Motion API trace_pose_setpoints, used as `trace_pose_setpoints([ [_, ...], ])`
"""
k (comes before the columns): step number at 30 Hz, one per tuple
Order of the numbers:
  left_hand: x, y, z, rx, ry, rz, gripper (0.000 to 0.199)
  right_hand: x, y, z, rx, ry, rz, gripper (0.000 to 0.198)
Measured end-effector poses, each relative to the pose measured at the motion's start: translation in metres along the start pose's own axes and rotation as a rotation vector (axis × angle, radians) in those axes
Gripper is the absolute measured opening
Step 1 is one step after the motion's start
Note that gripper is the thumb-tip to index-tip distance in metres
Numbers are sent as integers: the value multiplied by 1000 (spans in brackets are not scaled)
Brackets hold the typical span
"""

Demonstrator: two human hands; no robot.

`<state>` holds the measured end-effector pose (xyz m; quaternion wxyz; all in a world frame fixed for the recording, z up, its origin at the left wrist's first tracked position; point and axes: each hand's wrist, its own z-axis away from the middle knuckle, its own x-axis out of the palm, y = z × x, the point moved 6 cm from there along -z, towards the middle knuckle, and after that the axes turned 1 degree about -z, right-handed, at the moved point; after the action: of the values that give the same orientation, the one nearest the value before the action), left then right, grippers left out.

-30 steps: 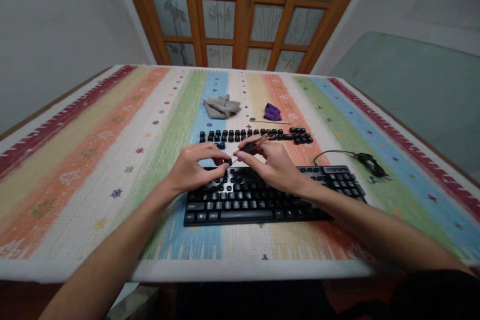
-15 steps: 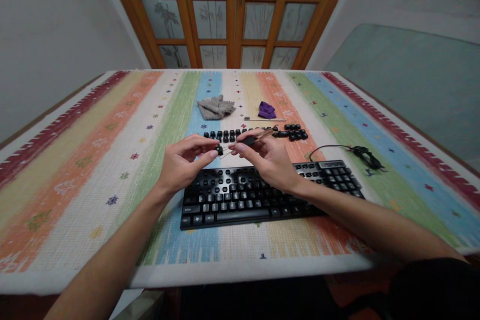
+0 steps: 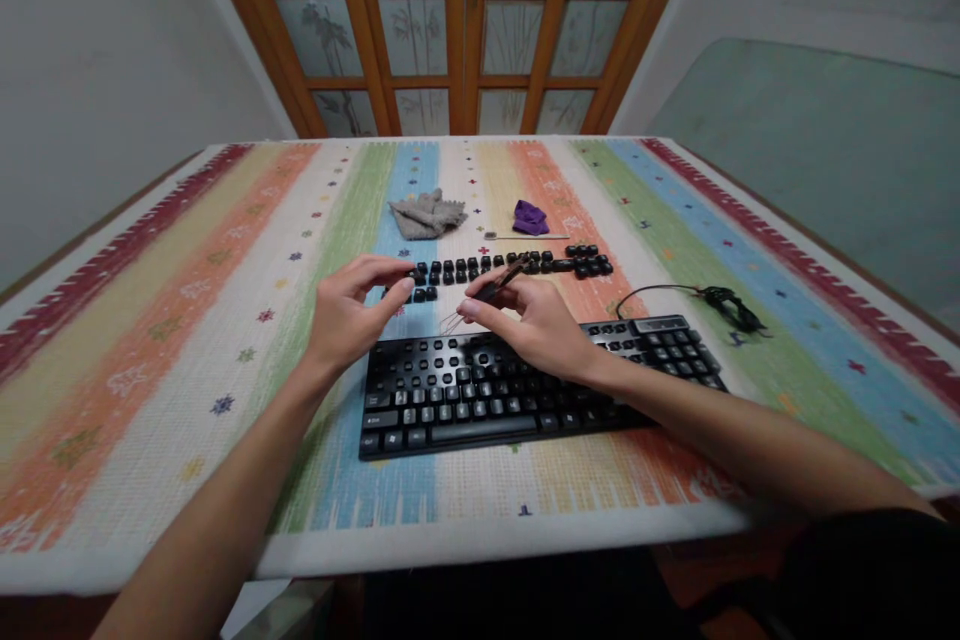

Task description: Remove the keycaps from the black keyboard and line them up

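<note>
Two-handed at the keyboard (image 3: 517, 408), no longer joining cap (image 3: 415, 276) to puller (image 3: 487, 292): pinches the cap in the left hand (image 3: 356, 310), just beside the loose caps (image 3: 472, 264), and clamps the bare puller in the right hand (image 3: 538, 320), apparently with one more key freed.

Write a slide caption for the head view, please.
Right hand holds a wire tool over a keyboard; left hand is beside loose keycaps.

My right hand (image 3: 536, 320) holds a wire-ended tool (image 3: 488, 291) over the keyboard (image 3: 487, 405); near its far left corner, my left hand (image 3: 349, 310) pinches a keycap (image 3: 416, 276).
</note>
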<state>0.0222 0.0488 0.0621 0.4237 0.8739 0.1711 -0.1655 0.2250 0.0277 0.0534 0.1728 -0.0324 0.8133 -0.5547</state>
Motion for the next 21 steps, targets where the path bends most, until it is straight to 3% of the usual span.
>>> trace_pose_setpoints([
  [6,33,-16,-6,205,-264,-253,18,-9,-1,8,-22,-37,102,23],
  [14,60,-35,-6,257,-434,-373,19,-12,-13,17,-118,-77,220,17],
  [21,59,-35,-6,281,-384,-415,16,-12,-15,17,-135,-79,257,16],
])
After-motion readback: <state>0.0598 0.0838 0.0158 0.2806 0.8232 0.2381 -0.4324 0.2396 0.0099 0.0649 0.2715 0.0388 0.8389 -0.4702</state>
